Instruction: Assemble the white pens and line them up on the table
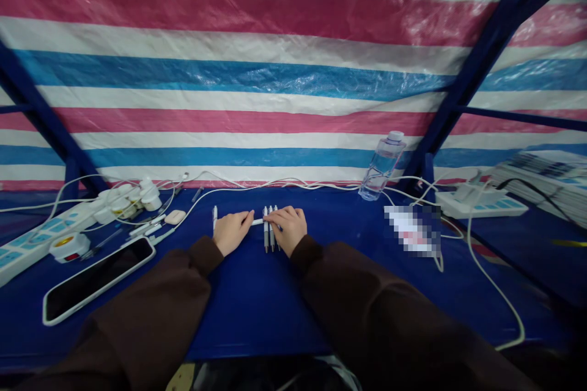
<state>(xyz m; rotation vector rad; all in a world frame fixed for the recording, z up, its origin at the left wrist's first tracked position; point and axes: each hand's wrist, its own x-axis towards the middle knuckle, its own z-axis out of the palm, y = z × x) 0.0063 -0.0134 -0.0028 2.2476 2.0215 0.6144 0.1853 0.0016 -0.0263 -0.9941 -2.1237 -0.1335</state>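
Observation:
My left hand (232, 233) is closed, with thumb and fingers pinched at the left end of a white pen (257, 222) lying crosswise between my hands. My right hand (288, 229) has its fingertips closed at the other end of that pen. Under and beside the right fingers, several white-and-grey pens (266, 238) lie side by side, tips toward me. The fingers hide part of them. Another pen (215, 212) shows just beyond my left hand, its lower part covered.
On the left lie a phone (98, 281), a power strip (64, 226) with chargers, and an earbud case (175, 217). A clear bottle (381, 165) stands back right, near a blurred packet (413, 231), another power strip (486, 203) and stacked papers (545, 177). White cables run along the back.

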